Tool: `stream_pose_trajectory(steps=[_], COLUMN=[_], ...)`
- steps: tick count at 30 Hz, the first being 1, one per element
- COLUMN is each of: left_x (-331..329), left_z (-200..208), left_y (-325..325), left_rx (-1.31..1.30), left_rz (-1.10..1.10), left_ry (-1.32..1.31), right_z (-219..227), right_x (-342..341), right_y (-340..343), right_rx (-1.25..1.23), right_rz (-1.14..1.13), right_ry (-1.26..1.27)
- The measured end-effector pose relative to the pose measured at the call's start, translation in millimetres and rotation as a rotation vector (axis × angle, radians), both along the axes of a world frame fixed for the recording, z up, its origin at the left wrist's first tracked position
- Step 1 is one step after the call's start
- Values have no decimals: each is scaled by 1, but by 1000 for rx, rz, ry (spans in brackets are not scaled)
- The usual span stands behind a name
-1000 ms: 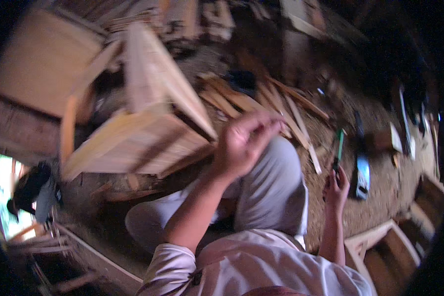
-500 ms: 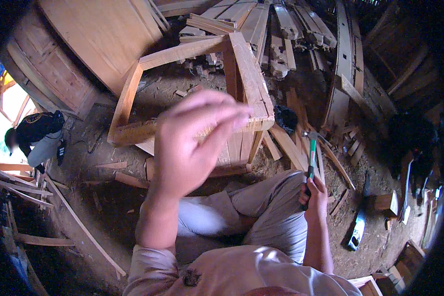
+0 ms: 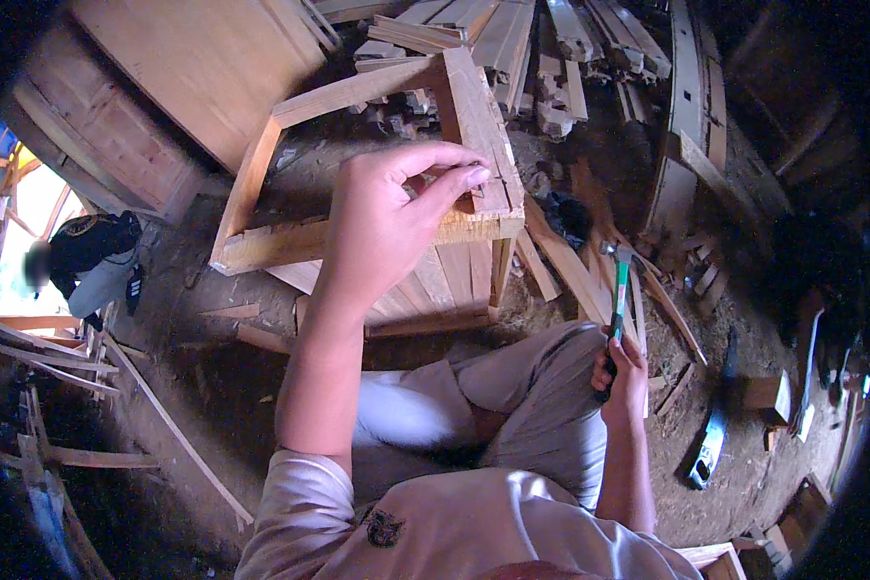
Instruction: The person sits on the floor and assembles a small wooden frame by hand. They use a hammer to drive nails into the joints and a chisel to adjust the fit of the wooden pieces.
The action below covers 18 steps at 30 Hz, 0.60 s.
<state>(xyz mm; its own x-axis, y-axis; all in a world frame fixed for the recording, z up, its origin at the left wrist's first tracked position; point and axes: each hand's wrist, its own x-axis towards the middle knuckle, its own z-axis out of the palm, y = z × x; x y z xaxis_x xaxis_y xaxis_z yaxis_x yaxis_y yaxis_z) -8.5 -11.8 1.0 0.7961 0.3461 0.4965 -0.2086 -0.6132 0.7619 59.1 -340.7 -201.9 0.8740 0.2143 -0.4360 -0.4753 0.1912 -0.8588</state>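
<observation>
Over the near right corner of a wooden frame, my left hand is closed, thumb and forefinger pinched together. A thin nail shows just under those fingertips, against the wood; its exact contact is hard to see. My right hand is wrapped round the dark grip of a claw hammer beside my right knee. The hammer has a green handle, and its metal head points up, apart from the frame. Below the frame's near side, wooden boards form a panelled lower part.
Stacked planks lie beyond the frame, and large wooden panels lean at the far left. Another person bends down at the left. A hand plane and a wood block lie on the ground at the right.
My left hand has steadied from a blur, its pinched fingertips now over the frame's corner. The right hand still holds the hammer, and the view has shifted slightly.
</observation>
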Motion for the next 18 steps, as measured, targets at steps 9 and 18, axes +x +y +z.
stream_pose_trajectory(steps=[9,18], left_x=[2,6], left_z=[0,-3], left_y=[-2,-2], left_rx=[36,4], left_rz=[4,-8], left_ry=[5,8], right_z=[3,-1], right_x=[-1,-1], right_y=[0,-2], right_rx=[21,40], right_rz=[-6,5], right_ry=[-11,-14])
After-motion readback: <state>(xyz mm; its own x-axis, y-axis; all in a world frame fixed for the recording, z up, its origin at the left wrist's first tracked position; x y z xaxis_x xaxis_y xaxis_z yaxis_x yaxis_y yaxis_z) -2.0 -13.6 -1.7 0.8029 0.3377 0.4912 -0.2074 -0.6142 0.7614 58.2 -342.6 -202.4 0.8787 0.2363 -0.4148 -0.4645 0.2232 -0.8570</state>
